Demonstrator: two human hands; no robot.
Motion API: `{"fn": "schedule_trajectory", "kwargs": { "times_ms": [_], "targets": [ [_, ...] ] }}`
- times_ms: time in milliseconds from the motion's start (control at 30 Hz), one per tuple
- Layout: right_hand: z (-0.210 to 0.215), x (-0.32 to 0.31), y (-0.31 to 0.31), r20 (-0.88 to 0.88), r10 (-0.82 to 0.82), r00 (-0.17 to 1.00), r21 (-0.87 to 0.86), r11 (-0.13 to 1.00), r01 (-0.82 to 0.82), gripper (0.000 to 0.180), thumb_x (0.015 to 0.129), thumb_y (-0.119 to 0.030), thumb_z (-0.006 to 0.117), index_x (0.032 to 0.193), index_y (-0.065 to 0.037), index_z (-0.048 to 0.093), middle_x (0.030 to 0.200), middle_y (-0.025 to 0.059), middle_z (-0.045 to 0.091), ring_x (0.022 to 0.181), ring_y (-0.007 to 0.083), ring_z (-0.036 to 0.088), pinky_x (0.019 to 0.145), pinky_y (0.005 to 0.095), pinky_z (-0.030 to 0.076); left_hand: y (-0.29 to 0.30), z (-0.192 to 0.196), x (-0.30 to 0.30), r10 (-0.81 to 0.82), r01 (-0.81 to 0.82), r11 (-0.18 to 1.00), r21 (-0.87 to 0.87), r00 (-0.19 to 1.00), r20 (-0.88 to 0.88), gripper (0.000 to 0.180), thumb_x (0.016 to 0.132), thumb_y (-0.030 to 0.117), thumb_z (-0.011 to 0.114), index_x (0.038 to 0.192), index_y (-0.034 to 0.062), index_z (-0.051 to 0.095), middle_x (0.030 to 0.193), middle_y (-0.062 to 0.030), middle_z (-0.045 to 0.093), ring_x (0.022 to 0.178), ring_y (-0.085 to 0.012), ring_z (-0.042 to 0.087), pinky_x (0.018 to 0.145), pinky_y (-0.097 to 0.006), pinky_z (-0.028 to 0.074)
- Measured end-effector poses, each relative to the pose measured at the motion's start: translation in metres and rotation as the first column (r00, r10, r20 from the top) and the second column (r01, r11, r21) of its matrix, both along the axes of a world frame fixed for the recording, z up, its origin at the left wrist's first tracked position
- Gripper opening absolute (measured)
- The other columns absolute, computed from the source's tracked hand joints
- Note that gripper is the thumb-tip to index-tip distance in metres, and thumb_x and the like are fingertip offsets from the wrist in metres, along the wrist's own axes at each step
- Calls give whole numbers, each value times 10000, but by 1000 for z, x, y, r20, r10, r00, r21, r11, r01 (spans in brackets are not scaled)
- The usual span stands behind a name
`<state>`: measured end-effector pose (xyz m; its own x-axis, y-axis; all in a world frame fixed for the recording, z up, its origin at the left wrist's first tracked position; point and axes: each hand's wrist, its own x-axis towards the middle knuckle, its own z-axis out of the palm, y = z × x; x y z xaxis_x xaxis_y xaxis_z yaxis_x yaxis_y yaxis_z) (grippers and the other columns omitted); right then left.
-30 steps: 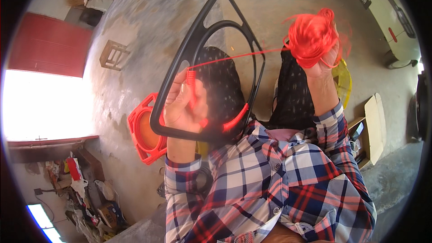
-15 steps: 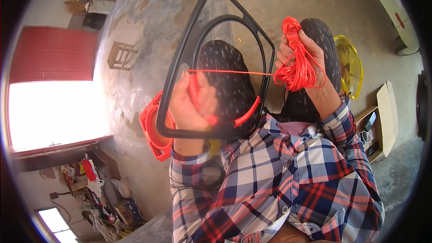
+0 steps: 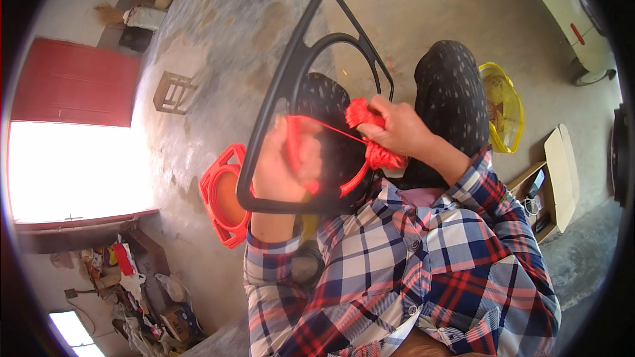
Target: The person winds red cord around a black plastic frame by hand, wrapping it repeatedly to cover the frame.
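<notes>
Left hand (image 3: 283, 172) grips black frame (image 3: 291, 73) — right hand (image 3: 395, 129) clenches red cord (image 3: 370, 139).

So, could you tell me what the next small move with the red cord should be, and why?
Probably draw the right hand away from the black frame to tighten the red cord. The cord runs from the bundle in that hand to turns on the frame by the left hand, which grips the frame.

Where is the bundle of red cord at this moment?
In the head view, the bundle of red cord is near the centre, gripped in the right hand, just right of the black frame that the left hand holds.
</notes>
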<state>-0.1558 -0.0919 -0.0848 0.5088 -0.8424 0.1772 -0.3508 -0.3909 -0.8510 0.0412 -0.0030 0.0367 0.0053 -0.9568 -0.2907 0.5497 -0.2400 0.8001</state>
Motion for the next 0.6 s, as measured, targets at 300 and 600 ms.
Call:
{"fn": "schedule_trajectory", "kwargs": {
  "times_ms": [300, 600],
  "targets": [
    [51, 47, -37, 779, -103, 618, 481, 730, -485, 371, 888, -338, 645, 1017, -2, 555, 977, 130, 666, 855, 227, 645, 719, 374, 510, 14, 6, -54, 60, -7, 977, -211, 967, 247, 463, 948, 338, 559, 1215, -39, 532, 937, -105, 588, 587, -97, 476, 481, -222, 346],
    [107, 25, -51, 648, 693, 316, -66, 465, -883, 277, 820, -209, 723, 983, 11, 684, 1258, 154, 545, 1137, 215, 540, 969, 325, 418, 5, 2, -60, -159, 145, 987, -67, 928, -338, 610, 925, 493, 382, 1142, -64, 502, 892, -199, 573, 538, -236, 504, 448, -306, 386]
  ]
}}
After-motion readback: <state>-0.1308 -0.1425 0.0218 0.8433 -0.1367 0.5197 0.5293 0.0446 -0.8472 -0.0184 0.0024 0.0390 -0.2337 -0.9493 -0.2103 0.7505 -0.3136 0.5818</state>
